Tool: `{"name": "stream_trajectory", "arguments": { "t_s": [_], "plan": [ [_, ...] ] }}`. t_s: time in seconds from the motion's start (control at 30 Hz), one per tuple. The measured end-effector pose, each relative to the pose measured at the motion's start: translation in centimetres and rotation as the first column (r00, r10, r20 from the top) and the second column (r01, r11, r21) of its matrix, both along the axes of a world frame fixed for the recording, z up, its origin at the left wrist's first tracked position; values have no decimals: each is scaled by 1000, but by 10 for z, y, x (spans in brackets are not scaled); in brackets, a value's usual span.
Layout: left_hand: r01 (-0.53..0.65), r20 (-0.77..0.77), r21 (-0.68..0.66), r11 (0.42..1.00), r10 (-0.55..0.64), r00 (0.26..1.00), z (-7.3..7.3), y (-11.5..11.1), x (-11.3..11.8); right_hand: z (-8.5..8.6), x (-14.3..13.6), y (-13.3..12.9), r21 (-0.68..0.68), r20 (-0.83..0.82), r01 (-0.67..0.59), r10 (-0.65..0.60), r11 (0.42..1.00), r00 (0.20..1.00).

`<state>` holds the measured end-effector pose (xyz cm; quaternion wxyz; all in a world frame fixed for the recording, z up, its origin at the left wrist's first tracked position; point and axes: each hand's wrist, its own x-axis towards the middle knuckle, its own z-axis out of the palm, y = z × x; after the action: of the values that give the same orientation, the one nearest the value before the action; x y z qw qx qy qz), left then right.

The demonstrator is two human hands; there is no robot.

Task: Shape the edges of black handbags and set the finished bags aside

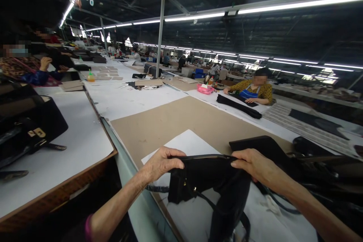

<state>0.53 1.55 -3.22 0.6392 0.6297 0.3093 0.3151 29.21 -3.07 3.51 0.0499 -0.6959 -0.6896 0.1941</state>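
Between both hands is a black bag piece [211, 176] with a strap and small gold-coloured metal fittings, held up over the near table edge. My left hand [163, 163] pinches the left end of its top edge between thumb and fingers. At the right end of that same edge, my right hand [252, 164] grips with thumb and fingers closed. Dark fabric and straps hang down below the held edge. Under it lies a white sheet [190, 140] on a tan board [153, 121]. The lower end of the piece runs out of the picture.
Black bags [320, 170] crowd the table at right, and a black handbag [42, 124] stands on the left table. A co-worker [255, 89] sits across the table near black strips [238, 106] and a pink basket [205, 89]. Another person [36, 68] sits at left.
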Motion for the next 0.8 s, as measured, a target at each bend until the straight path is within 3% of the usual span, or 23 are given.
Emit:
{"name": "stream_trajectory", "arguments": {
  "t_s": [0.23,0.37,0.53,0.63,0.8],
  "plan": [
    [11,-67,87,996,-5,998,13,-3,3,7,-3,1,4,4,1,-1,1000,1000],
    [7,-145,232,973,27,989,20,0,5,15,-2,-9,-53,-29,15,-17,998,999],
    [47,-270,341,939,50,962,26,5,12,8,5,-24,-46,-82,55,-59,997,995],
    [67,-427,424,903,135,894,38,3,18,0,8,-30,-35,-104,55,-58,998,993],
    [180,-616,657,732,384,688,56,-8,35,1,8,-36,63,-43,-15,18,998,999]
  ]
}}
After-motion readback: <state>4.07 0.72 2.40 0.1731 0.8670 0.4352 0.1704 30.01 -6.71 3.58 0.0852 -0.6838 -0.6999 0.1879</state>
